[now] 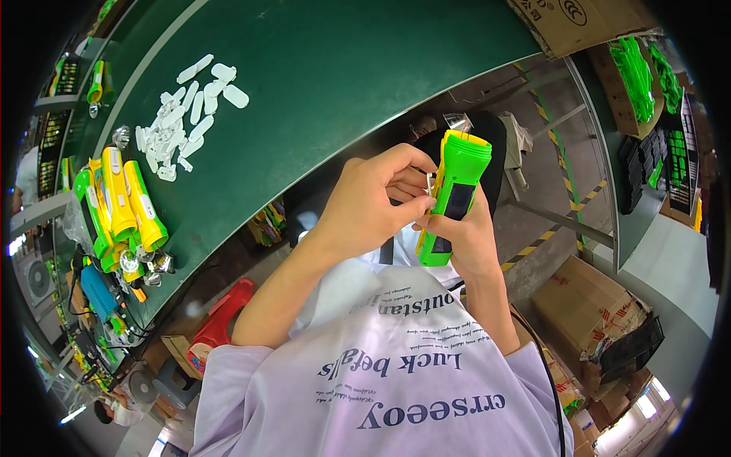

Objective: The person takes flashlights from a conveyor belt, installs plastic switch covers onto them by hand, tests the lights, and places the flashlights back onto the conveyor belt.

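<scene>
My right hand (pixel 474 234) is wrapped round a green and yellow flashlight (pixel 461 169), tilted with its wide head away from me. Dark rectangular panels show on the flashlight's green side. At its yellow side, my left hand (pixel 377 192) pinches a small, thin white piece (pixel 429 183) between thumb and fingertips. That piece is seen edge-on, and whether it touches the casing I cannot tell. A clear, shiny part (pixel 458 122) sticks out beyond the flashlight's head. On the green table (pixel 320 84) lies a loose pile of white oval plastic pieces (pixel 173 120).
Several yellow and green flashlights (pixel 118 198) are stacked at the table's left, with shiny reflector parts beside them. A red stool (pixel 222 320) stands below the table edge. Cardboard boxes (pixel 586 305) sit at the right, and another carton (pixel 582 23) is at the top right.
</scene>
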Tool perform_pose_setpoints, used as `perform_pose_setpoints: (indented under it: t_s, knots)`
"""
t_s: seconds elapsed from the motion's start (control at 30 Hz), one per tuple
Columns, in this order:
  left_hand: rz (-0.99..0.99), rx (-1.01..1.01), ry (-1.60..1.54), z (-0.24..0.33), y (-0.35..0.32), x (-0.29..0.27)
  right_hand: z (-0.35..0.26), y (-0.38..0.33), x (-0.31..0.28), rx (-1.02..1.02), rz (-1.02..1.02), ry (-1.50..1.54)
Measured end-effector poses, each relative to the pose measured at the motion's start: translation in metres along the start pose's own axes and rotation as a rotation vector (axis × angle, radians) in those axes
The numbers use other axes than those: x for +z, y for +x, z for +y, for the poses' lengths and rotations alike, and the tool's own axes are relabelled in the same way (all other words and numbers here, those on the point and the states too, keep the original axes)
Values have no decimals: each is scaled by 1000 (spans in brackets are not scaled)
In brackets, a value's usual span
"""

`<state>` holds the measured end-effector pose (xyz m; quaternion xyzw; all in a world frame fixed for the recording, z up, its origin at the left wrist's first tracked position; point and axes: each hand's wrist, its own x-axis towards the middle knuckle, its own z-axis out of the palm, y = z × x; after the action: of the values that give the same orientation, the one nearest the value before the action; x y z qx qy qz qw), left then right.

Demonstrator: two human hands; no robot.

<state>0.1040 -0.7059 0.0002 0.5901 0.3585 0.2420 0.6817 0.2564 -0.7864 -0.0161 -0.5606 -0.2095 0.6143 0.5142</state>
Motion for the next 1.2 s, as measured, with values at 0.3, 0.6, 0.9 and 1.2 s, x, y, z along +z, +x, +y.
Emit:
perform_pose_setpoints:
  t_s: [0.3,0.6,0.9,1.2]
  knots:
    - [164,-28,195,8,-11,20,5,0,-3,-37,-9,-30]
    - [173,154,318,-3,-13,16,1,-2,-3,-10,-95,10]
    - [191,35,215,-9,-18,22,7,-2,-7,41,-62,-12]
    - [274,19,198,-15,-16,30,2,-9,5,-16,-96,-92]
